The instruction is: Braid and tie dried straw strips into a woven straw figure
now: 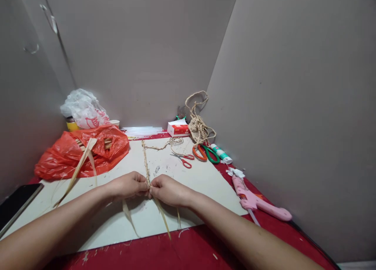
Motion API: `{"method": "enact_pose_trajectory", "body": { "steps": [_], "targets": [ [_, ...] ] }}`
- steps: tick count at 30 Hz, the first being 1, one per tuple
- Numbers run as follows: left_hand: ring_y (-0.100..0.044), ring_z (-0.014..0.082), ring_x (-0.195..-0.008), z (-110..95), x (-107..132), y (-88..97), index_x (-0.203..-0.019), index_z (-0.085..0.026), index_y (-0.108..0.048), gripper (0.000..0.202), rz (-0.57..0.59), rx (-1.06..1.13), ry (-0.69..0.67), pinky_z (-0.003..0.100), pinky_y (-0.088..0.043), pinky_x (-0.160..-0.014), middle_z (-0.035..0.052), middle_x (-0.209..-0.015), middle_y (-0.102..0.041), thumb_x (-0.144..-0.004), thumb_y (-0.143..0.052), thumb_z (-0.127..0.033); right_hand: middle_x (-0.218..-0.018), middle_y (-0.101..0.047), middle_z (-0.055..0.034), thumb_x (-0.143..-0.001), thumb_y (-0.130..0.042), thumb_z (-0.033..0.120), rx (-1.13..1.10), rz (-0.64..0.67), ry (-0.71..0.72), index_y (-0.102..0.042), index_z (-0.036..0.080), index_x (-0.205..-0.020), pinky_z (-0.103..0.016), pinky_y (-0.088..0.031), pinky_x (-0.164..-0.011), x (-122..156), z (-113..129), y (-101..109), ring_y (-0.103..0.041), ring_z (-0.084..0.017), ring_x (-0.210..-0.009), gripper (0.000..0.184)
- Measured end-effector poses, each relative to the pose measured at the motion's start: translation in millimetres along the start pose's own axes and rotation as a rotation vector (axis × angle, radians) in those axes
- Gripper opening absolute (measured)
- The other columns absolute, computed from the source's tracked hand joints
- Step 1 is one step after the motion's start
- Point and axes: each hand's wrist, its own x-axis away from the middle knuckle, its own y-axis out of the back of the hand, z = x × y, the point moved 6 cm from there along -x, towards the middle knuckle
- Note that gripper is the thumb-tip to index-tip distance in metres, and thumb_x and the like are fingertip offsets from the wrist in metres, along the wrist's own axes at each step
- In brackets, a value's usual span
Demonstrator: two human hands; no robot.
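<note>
A thin straw braid [145, 160] runs down the middle of the white board [205, 191], away from me. Its near end is pinched between the fingertips of my left hand [133, 185] and my right hand [167, 189], which meet there. Loose flat straw strands [162, 215] hang from under my hands toward the board's near edge. Both hands are closed, with the fingertips partly hidden. Beyond my right hand lie small red-handled scissors [185, 162]. A thin twisted cord [158, 147] trails from the braid's far end to a loose coil.
On the left are a red plastic bag [55, 156] with straw strips and a phone [17, 203]. Glue sticks [142, 131], a red-and-white box [178, 128] and a rope bundle [199, 129] stand at the back. A pink glue gun [255, 201] lies right, beside grey walls.
</note>
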Motion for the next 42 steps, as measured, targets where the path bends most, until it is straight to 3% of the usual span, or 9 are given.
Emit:
{"method": "enact_pose_trajectory", "body": {
  "steps": [7, 11, 17, 20, 24, 27, 32, 36, 42],
  "targets": [
    [-0.020, 0.0030, -0.035, 16.8, -3.9, -8.1, -0.057, -0.015, -0.048, 0.019, -0.185, 0.155, -0.026, 0.022, -0.010, -0.039, -0.0085, -0.042, -0.034, -0.067, -0.051, -0.030, -0.057, -0.052, -0.0005, -0.077, -0.048, 0.022, 0.203, -0.077, 0.023, -0.066, 0.012, -0.069, -0.021, -0.027, -0.051, 7.1, 3.8, 5.9, -0.040, -0.010, -0.055, 0.021],
    [-0.021, 0.0030, -0.036, 19.2, -3.7, -11.8, -0.057, -0.015, -0.048, 0.020, -0.219, 0.164, -0.043, 0.021, -0.011, -0.040, -0.0075, -0.043, -0.035, -0.070, -0.050, -0.030, -0.061, -0.057, -0.0033, -0.074, -0.048, 0.017, 0.294, -0.114, 0.021, -0.068, 0.012, -0.070, -0.022, -0.029, -0.053, 10.9, 8.7, 15.8, -0.044, -0.011, -0.058, 0.020],
    [-0.017, 0.0033, -0.036, 18.2, -2.2, -14.4, -0.056, -0.014, -0.052, 0.022, -0.193, 0.206, -0.092, 0.023, -0.008, -0.041, -0.0084, -0.040, -0.030, -0.069, -0.049, -0.031, -0.044, -0.044, 0.0034, -0.074, -0.043, 0.015, -0.047, 0.021, -0.122, -0.066, 0.014, -0.067, -0.021, -0.027, -0.045, 13.8, 5.9, -2.2, -0.035, -0.008, -0.042, 0.024],
    [-0.019, 0.0038, -0.035, 21.5, -2.6, -12.9, -0.053, -0.016, -0.047, 0.022, -0.204, 0.202, -0.094, 0.024, -0.008, -0.040, -0.0070, -0.039, -0.034, -0.068, -0.049, -0.032, -0.043, -0.045, 0.0024, -0.075, -0.041, 0.015, -0.033, -0.008, -0.148, -0.066, 0.014, -0.067, -0.022, -0.028, -0.046, 14.8, 2.0, -18.9, -0.039, -0.009, -0.042, 0.026],
    [-0.021, 0.0041, -0.035, 21.7, -0.7, -12.1, -0.048, -0.017, -0.042, 0.024, -0.213, 0.207, -0.072, 0.023, -0.011, -0.039, -0.0066, -0.038, -0.034, -0.068, -0.048, -0.030, -0.067, -0.065, -0.0073, -0.081, -0.040, 0.020, 0.258, -0.155, -0.029, -0.067, 0.014, -0.076, -0.025, -0.031, -0.054, 19.8, 7.4, -27.5, -0.054, -0.015, -0.060, 0.029],
    [-0.022, 0.0038, -0.036, 19.9, 1.2, -12.1, -0.051, -0.016, -0.045, 0.019, -0.214, 0.245, -0.087, 0.022, -0.013, -0.040, -0.0074, -0.039, -0.035, -0.065, -0.050, -0.027, -0.082, -0.068, -0.0124, -0.086, -0.034, 0.024, 0.449, -0.214, 0.042, -0.067, 0.015, -0.086, -0.027, -0.032, -0.058, 32.8, 16.1, -27.4, -0.059, -0.019, -0.069, 0.034],
    [-0.022, 0.0038, -0.037, 24.6, -2.1, -13.4, -0.059, -0.014, -0.051, 0.018, -0.193, 0.270, -0.110, 0.022, -0.012, -0.041, -0.0083, -0.040, -0.035, -0.068, -0.054, -0.030, -0.066, -0.064, -0.0066, -0.085, -0.041, 0.033, 0.472, -0.040, 0.180, -0.064, 0.017, -0.073, -0.025, -0.029, -0.053, 63.5, 30.2, -30.7, -0.051, -0.014, -0.055, 0.030],
    [-0.024, 0.0042, -0.038, 26.5, -5.0, -14.4, -0.059, -0.014, -0.052, 0.021, -0.189, 0.278, -0.132, 0.022, -0.014, -0.041, -0.0076, -0.041, -0.036, -0.068, -0.057, -0.033, -0.054, -0.053, -0.0009, -0.083, -0.046, 0.035, 0.218, -0.081, 0.131, -0.056, 0.016, -0.059, -0.021, -0.028, -0.048, 63.4, 21.1, -1.7, -0.041, -0.009, -0.049, 0.032],
    [-0.025, 0.0046, -0.037, 29.3, -6.5, -13.7, -0.063, -0.013, -0.059, 0.018, -0.215, 0.259, -0.111, 0.023, -0.013, -0.042, -0.0071, -0.041, -0.038, -0.066, -0.056, -0.030, -0.044, -0.046, 0.0034, -0.084, -0.044, 0.032, -0.220, -0.314, -0.117, -0.056, 0.014, -0.066, -0.019, -0.023, -0.036, 16.8, -22.4, 58.4, -0.032, -0.006, -0.034, 0.028]
  ]
}}
